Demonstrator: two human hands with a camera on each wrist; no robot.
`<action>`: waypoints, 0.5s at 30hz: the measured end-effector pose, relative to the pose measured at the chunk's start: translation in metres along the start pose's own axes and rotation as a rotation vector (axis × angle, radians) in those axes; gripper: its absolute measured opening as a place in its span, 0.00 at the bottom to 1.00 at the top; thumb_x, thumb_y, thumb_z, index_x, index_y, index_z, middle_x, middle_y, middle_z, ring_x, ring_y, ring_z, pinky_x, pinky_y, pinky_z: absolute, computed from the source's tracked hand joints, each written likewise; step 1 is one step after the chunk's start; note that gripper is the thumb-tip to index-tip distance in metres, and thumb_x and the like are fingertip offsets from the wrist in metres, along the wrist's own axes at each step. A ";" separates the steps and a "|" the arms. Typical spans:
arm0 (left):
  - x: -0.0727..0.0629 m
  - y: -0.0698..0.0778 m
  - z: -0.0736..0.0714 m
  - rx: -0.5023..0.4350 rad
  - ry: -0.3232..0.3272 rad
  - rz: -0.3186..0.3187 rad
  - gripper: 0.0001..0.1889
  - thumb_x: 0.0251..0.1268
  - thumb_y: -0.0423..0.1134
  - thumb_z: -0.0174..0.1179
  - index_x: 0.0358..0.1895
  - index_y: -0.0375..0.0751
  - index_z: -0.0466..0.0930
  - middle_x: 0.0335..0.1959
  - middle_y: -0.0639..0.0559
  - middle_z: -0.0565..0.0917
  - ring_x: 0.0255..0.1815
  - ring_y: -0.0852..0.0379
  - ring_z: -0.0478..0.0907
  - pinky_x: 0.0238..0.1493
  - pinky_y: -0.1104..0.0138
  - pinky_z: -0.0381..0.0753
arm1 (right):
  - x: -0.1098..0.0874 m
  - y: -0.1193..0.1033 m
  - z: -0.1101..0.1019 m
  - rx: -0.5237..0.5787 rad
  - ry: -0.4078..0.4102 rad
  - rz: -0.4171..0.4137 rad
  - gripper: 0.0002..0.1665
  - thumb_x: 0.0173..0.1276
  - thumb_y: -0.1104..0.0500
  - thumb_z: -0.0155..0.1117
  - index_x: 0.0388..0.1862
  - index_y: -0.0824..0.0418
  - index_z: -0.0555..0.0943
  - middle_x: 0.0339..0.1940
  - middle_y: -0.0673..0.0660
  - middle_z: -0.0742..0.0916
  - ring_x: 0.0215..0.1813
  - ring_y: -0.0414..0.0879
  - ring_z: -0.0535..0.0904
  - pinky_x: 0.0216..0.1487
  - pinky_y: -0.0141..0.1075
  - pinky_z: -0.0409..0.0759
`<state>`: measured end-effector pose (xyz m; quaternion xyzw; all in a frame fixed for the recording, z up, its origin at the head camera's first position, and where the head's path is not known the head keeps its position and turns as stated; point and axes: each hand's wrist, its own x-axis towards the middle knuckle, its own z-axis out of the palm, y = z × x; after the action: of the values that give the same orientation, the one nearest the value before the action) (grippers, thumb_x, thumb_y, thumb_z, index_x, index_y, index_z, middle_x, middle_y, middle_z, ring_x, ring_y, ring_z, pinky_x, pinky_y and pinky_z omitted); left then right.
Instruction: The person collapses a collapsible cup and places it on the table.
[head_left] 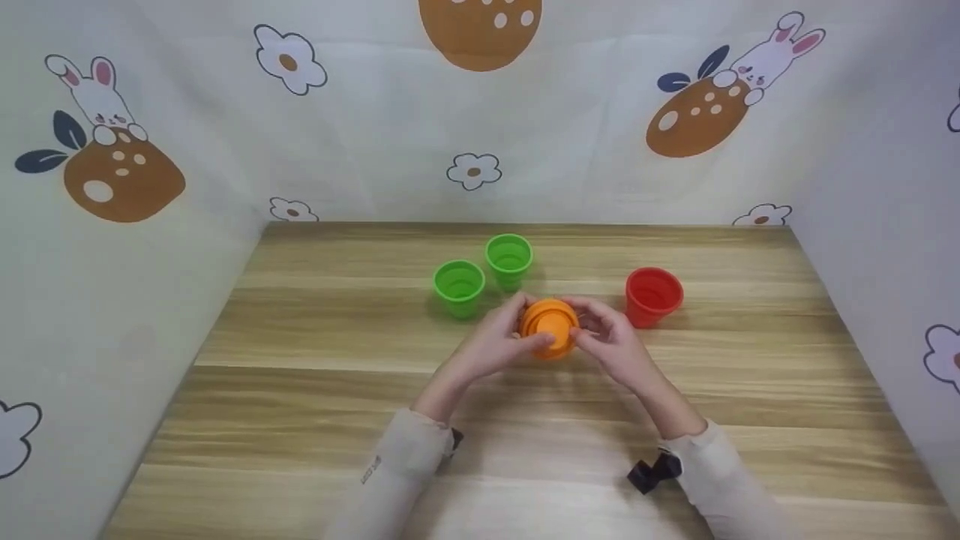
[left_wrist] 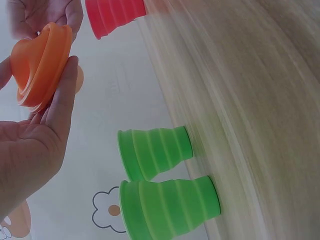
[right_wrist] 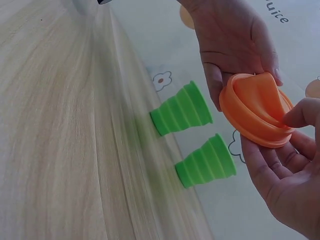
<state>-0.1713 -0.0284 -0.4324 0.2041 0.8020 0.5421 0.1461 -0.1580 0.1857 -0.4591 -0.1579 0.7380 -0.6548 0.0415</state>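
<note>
Above the table, both hands hold an orange collapsible cup, folded down into a flattened ring with its middle part sticking out unevenly. My left hand grips its left side, the thumb lying over the middle part. On the other side, my right hand pinches the rim between thumb and fingers. The right wrist view shows the orange cup tilted, its centre bulging to one side. Just behind the hands stand two green collapsible cups, upright and extended. An extended red cup stands close to my right hand.
The wooden table is bounded by a patterned cloth wall at the back and by pale walls at both sides. Black wrist-camera mounts sit at the sleeves.
</note>
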 end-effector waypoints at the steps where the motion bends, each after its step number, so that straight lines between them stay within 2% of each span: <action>1: 0.000 0.000 0.000 0.003 0.001 0.008 0.20 0.65 0.42 0.65 0.55 0.42 0.71 0.51 0.47 0.81 0.51 0.56 0.76 0.57 0.61 0.78 | 0.000 0.000 0.001 -0.009 0.010 0.002 0.26 0.69 0.71 0.57 0.66 0.71 0.72 0.59 0.63 0.83 0.51 0.37 0.82 0.52 0.28 0.84; 3: 0.000 -0.001 0.001 0.012 0.003 0.024 0.20 0.65 0.42 0.66 0.54 0.41 0.70 0.49 0.47 0.81 0.48 0.57 0.76 0.54 0.63 0.77 | 0.001 0.000 0.003 -0.024 0.034 0.001 0.25 0.69 0.72 0.56 0.65 0.72 0.73 0.58 0.68 0.82 0.50 0.37 0.81 0.52 0.28 0.84; 5: 0.000 0.000 0.001 0.015 0.005 0.037 0.19 0.65 0.41 0.66 0.53 0.41 0.70 0.47 0.46 0.80 0.46 0.57 0.75 0.50 0.66 0.76 | 0.001 0.000 0.004 -0.031 0.051 -0.005 0.24 0.69 0.72 0.57 0.64 0.72 0.74 0.57 0.70 0.83 0.50 0.36 0.81 0.52 0.27 0.84; 9: 0.000 -0.001 0.002 -0.006 0.002 0.052 0.20 0.65 0.40 0.66 0.54 0.39 0.69 0.47 0.45 0.80 0.46 0.57 0.75 0.49 0.67 0.76 | 0.001 0.002 0.002 0.007 0.061 -0.010 0.23 0.70 0.70 0.59 0.63 0.73 0.74 0.52 0.55 0.87 0.50 0.37 0.82 0.52 0.28 0.84; 12: 0.000 -0.001 0.002 -0.037 0.010 0.053 0.20 0.65 0.39 0.66 0.54 0.38 0.68 0.49 0.44 0.79 0.47 0.57 0.75 0.50 0.67 0.77 | 0.001 0.004 -0.001 0.050 0.026 -0.014 0.25 0.69 0.70 0.60 0.64 0.75 0.72 0.50 0.43 0.86 0.52 0.36 0.82 0.53 0.28 0.84; 15: 0.001 -0.002 0.002 -0.077 0.023 0.048 0.19 0.66 0.39 0.65 0.53 0.38 0.68 0.50 0.44 0.78 0.49 0.56 0.75 0.52 0.67 0.76 | 0.000 0.006 -0.003 0.061 -0.035 -0.013 0.28 0.68 0.72 0.59 0.66 0.76 0.69 0.52 0.39 0.86 0.53 0.36 0.83 0.55 0.29 0.83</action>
<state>-0.1714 -0.0268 -0.4346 0.2112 0.7769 0.5784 0.1314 -0.1601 0.1891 -0.4649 -0.1729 0.7156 -0.6745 0.0551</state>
